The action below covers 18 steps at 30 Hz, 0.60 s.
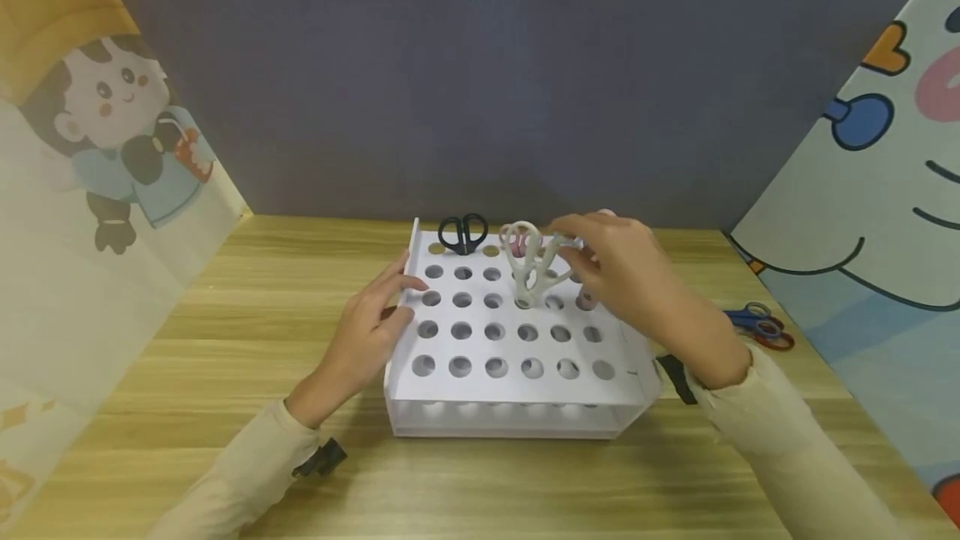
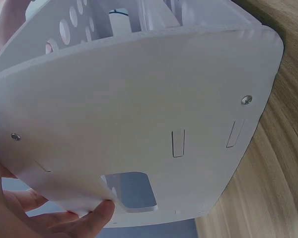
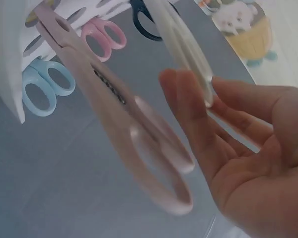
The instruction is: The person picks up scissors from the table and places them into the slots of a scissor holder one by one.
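A white scissors rack [image 1: 480,390] with rows of round holes stands on the table. My left hand [image 1: 367,327] grips its left side panel, with fingers over the upper edge and the thumb [image 2: 107,208] against the outer face by a cutout. White scissors [image 1: 528,273] stand in a middle hole, handles up and spread apart. My right hand [image 1: 622,265] pinches one of their handles between thumb and fingers. Close beside that hand, large pale pink scissors [image 3: 109,104] stand in the rack. Small black scissors [image 1: 463,236], pink scissors [image 3: 103,39] and light blue scissors [image 3: 47,84] occupy the back row.
Blue scissors [image 1: 750,319] and red-handled scissors [image 1: 780,342] lie on the table at the right, by the printed side wall. A dark grey panel [image 1: 480,82] rises behind the rack. Another printed wall [image 1: 97,190] borders the table on the left.
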### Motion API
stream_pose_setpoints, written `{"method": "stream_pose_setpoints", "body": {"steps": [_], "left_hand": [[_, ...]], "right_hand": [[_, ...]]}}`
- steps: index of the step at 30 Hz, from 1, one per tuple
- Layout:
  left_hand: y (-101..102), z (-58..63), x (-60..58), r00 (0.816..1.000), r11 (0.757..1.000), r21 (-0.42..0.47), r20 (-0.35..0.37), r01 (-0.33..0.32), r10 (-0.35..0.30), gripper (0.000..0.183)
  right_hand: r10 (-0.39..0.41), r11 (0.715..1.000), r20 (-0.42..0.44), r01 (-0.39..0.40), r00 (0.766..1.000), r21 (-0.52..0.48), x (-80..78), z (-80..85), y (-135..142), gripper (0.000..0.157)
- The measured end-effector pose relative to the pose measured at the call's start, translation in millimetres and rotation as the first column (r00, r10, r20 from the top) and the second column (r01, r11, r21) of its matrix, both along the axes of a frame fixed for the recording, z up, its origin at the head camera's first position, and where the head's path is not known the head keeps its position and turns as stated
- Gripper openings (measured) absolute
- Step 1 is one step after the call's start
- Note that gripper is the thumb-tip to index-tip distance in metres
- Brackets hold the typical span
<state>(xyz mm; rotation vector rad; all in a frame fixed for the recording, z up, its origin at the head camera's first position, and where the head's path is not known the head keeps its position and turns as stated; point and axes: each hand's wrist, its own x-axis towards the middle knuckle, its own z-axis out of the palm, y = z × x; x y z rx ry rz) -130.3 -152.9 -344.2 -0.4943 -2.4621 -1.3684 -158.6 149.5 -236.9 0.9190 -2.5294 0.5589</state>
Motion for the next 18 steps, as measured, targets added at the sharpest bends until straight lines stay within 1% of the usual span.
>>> {"method": "stream_pose_setpoints", "body": {"steps": [4, 9, 13, 16, 18], "left_hand": [[-0.7, -0.3, -0.8, 1.0, 1.0, -0.007, -0.003, 0.001, -0.001, 0.027], [-0.5, 0.1, -0.4, 1.0, 1.0, -0.007, -0.001, -0.005, 0.005, 0.028], [-0.1, -0.1, -0.3, 1.0, 1.0, -0.008, -0.004, -0.004, 0.004, 0.027], [0.0, -0.1, -0.3, 1.0, 1.0, -0.007, -0.007, -0.004, 0.004, 0.027], [0.2, 0.1, 0.2, 1.0, 1.0, -0.004, -0.005, -0.005, 0.005, 0.027]], "right_hand": [[0.017, 0.997, -0.055, -0.022, 0.998, -0.074, 6.0, -2.9, 13.6, 0.024], [-0.028, 0.993, -0.089, 0.017, 0.996, -0.114, 17.9, -5.2, 31.8, 0.025], [-0.068, 0.988, -0.107, 0.052, 0.992, -0.149, 27.1, -6.8, 45.9, 0.028], [-0.076, 0.978, -0.102, 0.055, 0.992, -0.203, 31.0, -7.7, 53.8, 0.028], [-0.067, 0.966, -0.085, 0.043, 0.994, -0.256, 32.2, -8.5, 58.4, 0.027]]}}
